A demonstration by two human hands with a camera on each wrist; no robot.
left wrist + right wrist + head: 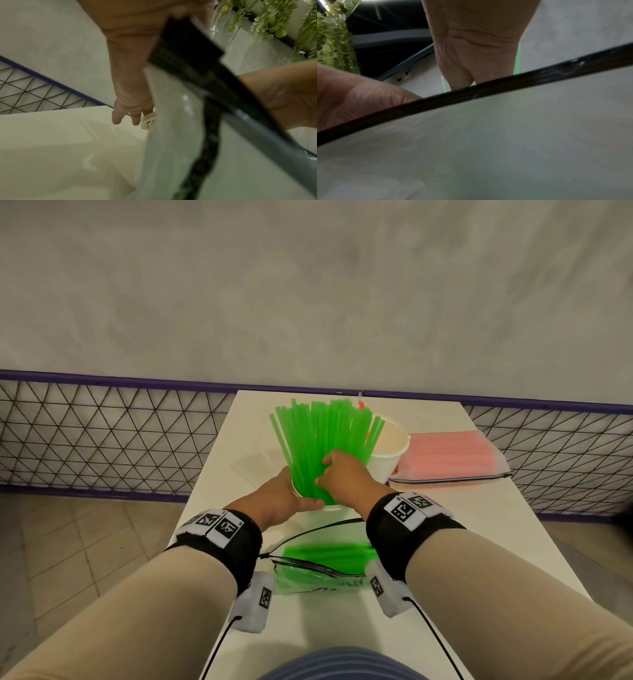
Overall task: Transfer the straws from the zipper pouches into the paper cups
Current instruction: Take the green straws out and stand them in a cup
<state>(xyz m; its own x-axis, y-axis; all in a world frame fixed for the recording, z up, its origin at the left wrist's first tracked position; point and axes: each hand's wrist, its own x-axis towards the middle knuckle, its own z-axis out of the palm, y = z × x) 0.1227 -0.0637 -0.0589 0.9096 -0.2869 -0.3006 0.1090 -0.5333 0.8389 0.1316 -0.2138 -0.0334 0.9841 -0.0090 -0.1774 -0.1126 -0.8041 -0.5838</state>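
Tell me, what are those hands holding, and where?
The left hand grips the paper cup near its rim; the right hand holds the green straws low down.

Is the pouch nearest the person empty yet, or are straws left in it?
Not empty: green straws show through the clear pouch, whose zipper mouth gapes open on the table.

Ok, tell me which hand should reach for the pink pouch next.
Right, likely. The pink pouch lies off to the right, just beyond the right hand, which holds the green straws. The left hand grips the paper cup and would have to cross over.
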